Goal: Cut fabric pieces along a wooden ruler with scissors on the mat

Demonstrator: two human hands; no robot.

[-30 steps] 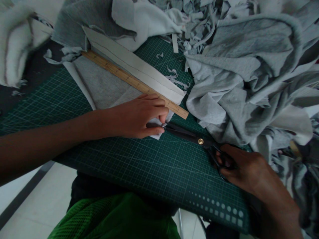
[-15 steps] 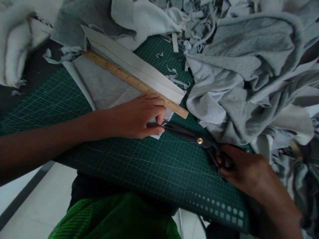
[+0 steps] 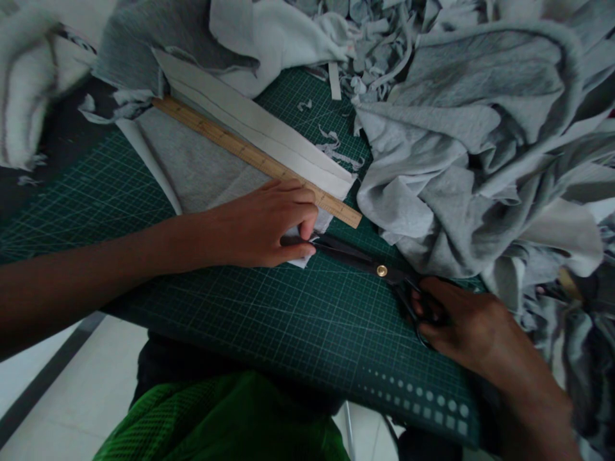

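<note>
My right hand (image 3: 459, 326) grips the handles of black scissors (image 3: 355, 256) with a brass pivot. The blades point left, and their tips pass beneath the fingers of my left hand (image 3: 283, 224). That hand pinches the near edge of a grey fabric piece (image 3: 196, 153) between thumb and forefinger, right at the blades. A small flap of the cloth shows below the thumb. Across the fabric lies a wooden ruler (image 3: 259, 160), just beyond my left knuckles. Behind the ruler is a pale strip (image 3: 269, 128) with a line along it.
Everything rests on a green cutting mat (image 3: 269, 320) with a white grid. A large heap of grey fabric (image 3: 446, 147) covers the right side. Scraps (image 3: 379, 51) pile up at the back, and thin cut shreds (image 3: 336, 147) lie near the pale strip. White cloth (image 3: 29, 83) is at far left.
The scissors and my right hand have shifted very slightly left. My left hand keeps its pinch on the fabric; the whole view has drifted a little.
</note>
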